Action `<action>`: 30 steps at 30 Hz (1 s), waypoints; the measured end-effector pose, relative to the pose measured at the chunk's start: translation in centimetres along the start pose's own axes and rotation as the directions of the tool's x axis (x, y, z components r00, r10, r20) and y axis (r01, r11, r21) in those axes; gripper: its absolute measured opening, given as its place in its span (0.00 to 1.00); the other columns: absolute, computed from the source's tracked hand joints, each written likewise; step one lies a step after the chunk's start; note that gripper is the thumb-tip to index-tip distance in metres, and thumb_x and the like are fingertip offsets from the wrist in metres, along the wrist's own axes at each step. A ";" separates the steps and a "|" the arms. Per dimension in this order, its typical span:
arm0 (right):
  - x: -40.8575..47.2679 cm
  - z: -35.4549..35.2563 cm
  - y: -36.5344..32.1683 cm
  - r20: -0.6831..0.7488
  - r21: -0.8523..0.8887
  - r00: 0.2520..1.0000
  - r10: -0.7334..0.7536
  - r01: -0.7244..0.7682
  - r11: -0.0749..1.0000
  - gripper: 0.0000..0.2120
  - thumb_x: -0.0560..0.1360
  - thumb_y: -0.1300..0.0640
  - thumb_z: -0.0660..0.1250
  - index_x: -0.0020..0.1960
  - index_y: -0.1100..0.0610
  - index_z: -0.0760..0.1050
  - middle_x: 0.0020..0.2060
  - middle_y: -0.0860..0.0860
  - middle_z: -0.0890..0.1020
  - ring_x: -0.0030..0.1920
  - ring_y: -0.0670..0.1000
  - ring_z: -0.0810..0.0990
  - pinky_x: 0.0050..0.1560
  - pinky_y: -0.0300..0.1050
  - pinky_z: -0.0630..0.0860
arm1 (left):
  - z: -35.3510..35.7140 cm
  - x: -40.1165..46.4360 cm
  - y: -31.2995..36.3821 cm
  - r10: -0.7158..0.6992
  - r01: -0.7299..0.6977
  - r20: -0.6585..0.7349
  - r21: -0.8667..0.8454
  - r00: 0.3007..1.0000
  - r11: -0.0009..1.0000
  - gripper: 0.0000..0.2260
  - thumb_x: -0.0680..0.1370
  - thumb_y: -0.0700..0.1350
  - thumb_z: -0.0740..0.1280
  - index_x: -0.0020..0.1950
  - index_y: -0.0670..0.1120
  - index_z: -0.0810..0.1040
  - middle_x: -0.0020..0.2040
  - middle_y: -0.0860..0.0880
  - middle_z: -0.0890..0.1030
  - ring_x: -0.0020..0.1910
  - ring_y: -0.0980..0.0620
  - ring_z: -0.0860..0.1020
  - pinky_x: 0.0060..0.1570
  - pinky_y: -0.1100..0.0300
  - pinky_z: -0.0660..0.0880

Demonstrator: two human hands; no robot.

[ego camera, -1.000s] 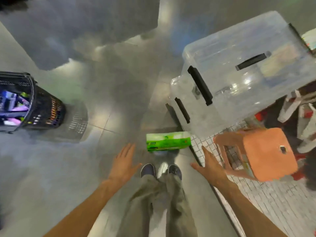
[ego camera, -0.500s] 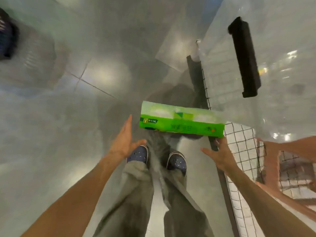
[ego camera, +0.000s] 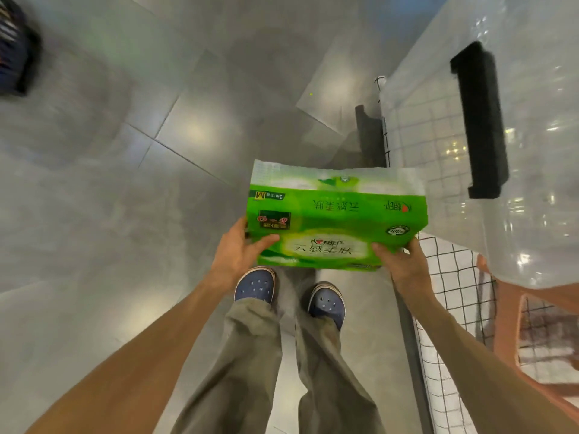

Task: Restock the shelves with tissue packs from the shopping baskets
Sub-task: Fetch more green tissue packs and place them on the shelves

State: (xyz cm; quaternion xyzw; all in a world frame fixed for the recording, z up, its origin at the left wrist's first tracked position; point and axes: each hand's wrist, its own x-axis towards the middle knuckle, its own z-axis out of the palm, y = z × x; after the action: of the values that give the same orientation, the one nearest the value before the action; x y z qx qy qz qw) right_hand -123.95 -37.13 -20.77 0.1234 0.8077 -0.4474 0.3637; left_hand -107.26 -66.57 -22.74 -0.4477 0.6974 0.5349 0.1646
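**Green tissue pack held in both hands above the floor**

From the head camera, looking straight down, we saw a green tissue pack (ego camera: 336, 214) held level in front of us, above our blue perforated clogs (ego camera: 255, 285) and the grey tiled floor (ego camera: 125, 183). Our left hand (ego camera: 239, 252) gripped the pack's near left corner, thumb lying across its top face and fingers tucked out of sight beneath. Our right hand (ego camera: 402, 261) clasped the near right corner in the same way, thumb on top. The pack's printed lettering read upside down along its far half.

To the right, a clear plastic storage bin (ego camera: 532, 136) with a black handle (ego camera: 479, 120) stood close beside the pack, over a patch of small white tiles (ego camera: 451, 277). An orange stool (ego camera: 517, 333) showed partly below the bin. At the far left edge we could make out a dark shopping basket (ego camera: 15, 48), blurred and well apart from the pack.
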 end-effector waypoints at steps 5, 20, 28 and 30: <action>-4.5 0.5 -6.3 0.081 -0.014 0.997 -0.018 0.019 1.000 0.25 0.72 0.44 0.80 0.65 0.46 0.76 0.62 0.50 0.82 0.60 0.48 0.83 0.61 0.58 0.82 | -5.5 -6.2 3.8 -0.015 0.006 -0.087 -0.099 0.996 0.995 0.18 0.73 0.62 0.73 0.59 0.57 0.77 0.53 0.60 0.81 0.54 0.64 0.78 0.55 0.59 0.79; -26.6 5.8 -30.3 0.476 -0.176 0.847 -0.236 0.355 0.918 0.49 0.62 0.31 0.79 0.75 0.43 0.58 0.63 0.47 0.80 0.60 0.51 0.83 0.61 0.59 0.81 | -24.7 -33.4 10.7 -0.218 -0.056 -0.454 -0.517 0.864 0.854 0.32 0.69 0.76 0.66 0.65 0.58 0.73 0.58 0.55 0.82 0.55 0.54 0.83 0.55 0.47 0.82; -39.3 14.0 -40.5 0.685 -0.158 0.662 -0.303 0.541 0.826 0.33 0.67 0.36 0.77 0.69 0.37 0.67 0.58 0.44 0.84 0.57 0.50 0.85 0.60 0.57 0.81 | -33.8 -48.7 8.1 -0.204 -0.209 -0.580 -0.566 0.789 0.797 0.42 0.68 0.62 0.79 0.78 0.64 0.63 0.64 0.53 0.77 0.61 0.52 0.80 0.56 0.49 0.81; -43.3 16.7 -42.6 0.745 -0.156 0.601 -0.291 0.580 0.800 0.36 0.66 0.33 0.78 0.70 0.39 0.68 0.57 0.44 0.85 0.55 0.48 0.86 0.58 0.55 0.82 | -35.4 -52.1 6.3 -0.256 -0.210 -0.621 -0.576 0.741 0.790 0.43 0.67 0.66 0.79 0.78 0.66 0.61 0.66 0.51 0.78 0.63 0.49 0.80 0.59 0.44 0.80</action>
State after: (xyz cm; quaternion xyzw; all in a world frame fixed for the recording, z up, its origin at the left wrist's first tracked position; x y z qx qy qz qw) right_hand -107.82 -69.51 30.87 -0.3305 0.6884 -0.3694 0.5295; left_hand -75.08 -74.64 31.20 -0.6464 0.4903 0.5309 -0.2447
